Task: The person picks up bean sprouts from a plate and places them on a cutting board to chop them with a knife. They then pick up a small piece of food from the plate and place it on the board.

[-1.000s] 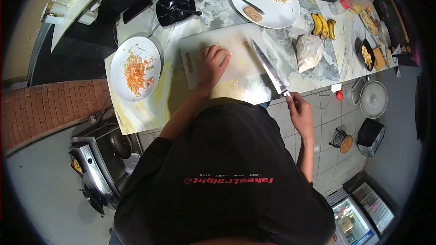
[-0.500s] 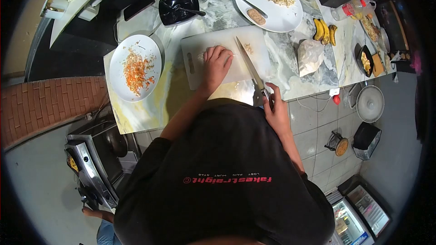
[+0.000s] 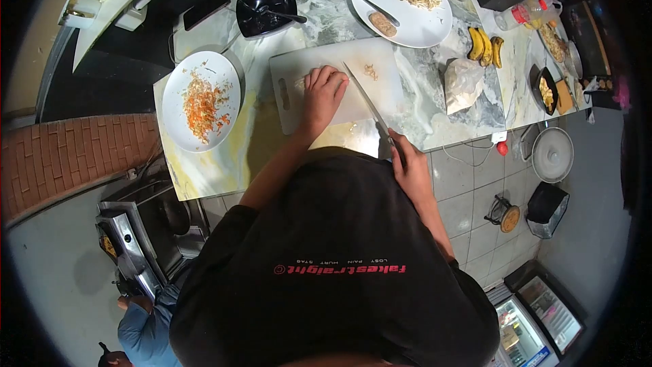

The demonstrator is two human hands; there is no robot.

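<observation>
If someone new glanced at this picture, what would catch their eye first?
Probably the long knife in the right hand, angled over the white cutting board beside the left hand. Next, perhaps the orange shreds on the white plate at the left end of the counter. A black shirt with red lettering fills the lower middle.

Right fingers [image 3: 400,140] grip a knife [image 3: 369,102] beside left fingers [image 3: 329,76] on a cutting board [image 3: 384,85].
</observation>
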